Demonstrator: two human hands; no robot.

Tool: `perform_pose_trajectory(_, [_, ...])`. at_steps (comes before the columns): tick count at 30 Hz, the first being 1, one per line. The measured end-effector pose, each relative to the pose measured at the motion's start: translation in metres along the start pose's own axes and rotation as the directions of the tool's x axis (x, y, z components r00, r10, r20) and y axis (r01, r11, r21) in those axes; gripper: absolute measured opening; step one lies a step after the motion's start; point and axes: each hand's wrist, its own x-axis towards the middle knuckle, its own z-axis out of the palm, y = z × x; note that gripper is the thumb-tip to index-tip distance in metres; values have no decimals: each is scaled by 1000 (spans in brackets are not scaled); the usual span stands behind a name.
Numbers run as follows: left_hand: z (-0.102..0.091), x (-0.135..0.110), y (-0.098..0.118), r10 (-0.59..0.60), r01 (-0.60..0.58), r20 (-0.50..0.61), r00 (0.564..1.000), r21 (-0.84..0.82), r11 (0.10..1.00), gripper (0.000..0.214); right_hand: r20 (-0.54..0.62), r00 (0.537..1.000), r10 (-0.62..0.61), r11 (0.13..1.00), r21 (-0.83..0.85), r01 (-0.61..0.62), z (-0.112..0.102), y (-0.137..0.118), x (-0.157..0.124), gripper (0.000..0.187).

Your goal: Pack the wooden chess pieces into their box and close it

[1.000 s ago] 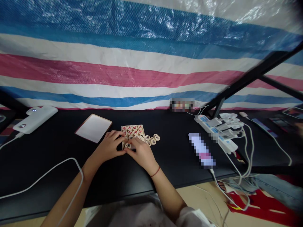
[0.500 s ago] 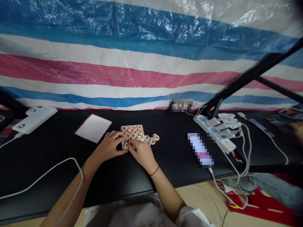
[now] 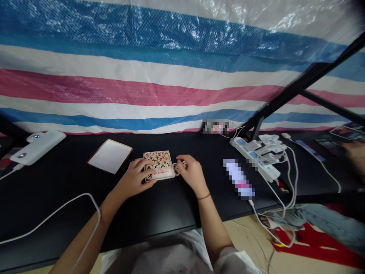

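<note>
A small wooden tray (image 3: 167, 174) on the black table (image 3: 57, 190) holds several round wooden chess pieces (image 3: 157, 158) marked in red and black. My left hand (image 3: 134, 178) rests against the tray's left front corner, fingers curled on its edge and on the pieces there. My right hand (image 3: 191, 174) is just right of the tray, fingers pinched over the loose chess pieces (image 3: 177, 169) lying beside it. What the fingers hold is hidden.
A white lid or card (image 3: 110, 156) lies left of the tray. A white power bank (image 3: 37, 146) with a cable sits far left. A power strip (image 3: 256, 158) with plugs and tangled cables is at the right. A striped tarp hangs behind.
My right hand has moved from the tray's front to the loose pieces at its right. The left hand stays on the tray.
</note>
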Motion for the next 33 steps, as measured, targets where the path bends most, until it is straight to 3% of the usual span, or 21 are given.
perform_pose_trajectory(4, [5, 1, 4, 3, -3, -3, 1000, 27, 1000, 16, 180, 983, 25, 997, -78, -11, -22, 35, 7, 35])
perform_pose_trajectory(9, [11, 0, 5, -3, 0, 42, 999, 72, 997, 20, 372, 927, -38, 999, -7, 43, -25, 58, 5, 53])
perform_pose_trajectory(19, [18, -1, 3, -23, 21, 31, 999, 66, 998, 18, 282, 955, -86, 991, -72, 110, -16, 59, 8, 36])
perform_pose_trajectory(22, [18, 1, 6, -60, 60, -1, 998, 9, 998, 14, 133, 987, -94, 992, -72, 104, -20, 52, 10, 31])
perform_pose_trajectory(25, [20, 7, 12, -123, 114, -92, 988, -91, 989, 28, 32, 993, -117, 993, 39, 116, -19, 28, 13, 27])
perform_pose_trajectory(29, [26, 16, 18, -191, 150, -189, 963, -213, 965, 41, 162, 968, -193, 958, 244, 150, -3, -10, 17, 27])
perform_pose_trajectory(33, [29, 16, 17, -223, 170, -177, 959, -273, 947, 34, 252, 947, -201, 925, 366, 99, 21, -19, 17, 31])
